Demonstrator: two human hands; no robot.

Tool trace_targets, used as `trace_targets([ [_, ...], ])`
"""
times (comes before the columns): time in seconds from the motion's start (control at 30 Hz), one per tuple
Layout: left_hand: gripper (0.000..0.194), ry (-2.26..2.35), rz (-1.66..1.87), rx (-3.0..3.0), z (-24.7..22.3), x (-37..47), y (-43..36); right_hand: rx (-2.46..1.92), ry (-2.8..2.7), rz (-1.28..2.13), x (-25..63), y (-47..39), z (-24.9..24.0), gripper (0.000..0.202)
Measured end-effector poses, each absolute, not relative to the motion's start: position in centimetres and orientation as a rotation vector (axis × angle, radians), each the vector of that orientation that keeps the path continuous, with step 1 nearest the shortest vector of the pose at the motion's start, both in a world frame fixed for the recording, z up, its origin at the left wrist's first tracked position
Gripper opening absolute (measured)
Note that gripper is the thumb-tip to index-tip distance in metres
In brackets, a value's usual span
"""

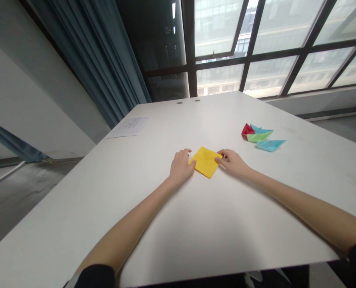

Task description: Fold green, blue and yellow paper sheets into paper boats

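A piece of yellow origami paper (207, 161), folded with a crease across its upper part, lies on the white table like a diamond. At its left corner is my left hand (181, 167), the thumb over the paper's edge and the other fingers reaching forward, slightly curled. My right hand (232, 161) pinches the right corner between thumb and bent fingers. The paper's two side corners are partly hidden by my hands.
Folded paper pieces stand to the right: a red one (247, 131), a green one (259, 137) and a light blue one (271, 145), with more blue behind. A printed sheet (128, 127) lies at the table's (178, 224) far left edge.
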State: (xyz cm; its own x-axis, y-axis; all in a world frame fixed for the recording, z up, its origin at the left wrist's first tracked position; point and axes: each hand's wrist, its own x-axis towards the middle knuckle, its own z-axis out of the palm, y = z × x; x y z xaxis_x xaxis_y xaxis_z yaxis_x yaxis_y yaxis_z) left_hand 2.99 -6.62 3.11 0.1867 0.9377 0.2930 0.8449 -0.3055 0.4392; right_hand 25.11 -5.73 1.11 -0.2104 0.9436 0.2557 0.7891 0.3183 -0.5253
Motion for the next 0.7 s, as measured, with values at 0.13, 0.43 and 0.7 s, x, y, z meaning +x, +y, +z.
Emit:
trace_targets([
  [0.13, 0.029, 1.627, 0.63, 2.533, 3.2, 3.9, -7.7, -1.477, -2.076, 0.171, 24.6, -6.2, 0.6, 0.04],
  [0.43, 0.052, 1.334, 0.356, 2.602, 2.1, 4.7, -7.8, -1.396, -2.443, 0.099, 24.0, -6.5, 0.1, 0.044],
  [0.7, 0.079, 1.34, 0.123, 2.554, 1.8, 4.3, -7.5, -1.391, -2.629, 0.114, 24.0, -6.7, 0.3, 0.055],
])
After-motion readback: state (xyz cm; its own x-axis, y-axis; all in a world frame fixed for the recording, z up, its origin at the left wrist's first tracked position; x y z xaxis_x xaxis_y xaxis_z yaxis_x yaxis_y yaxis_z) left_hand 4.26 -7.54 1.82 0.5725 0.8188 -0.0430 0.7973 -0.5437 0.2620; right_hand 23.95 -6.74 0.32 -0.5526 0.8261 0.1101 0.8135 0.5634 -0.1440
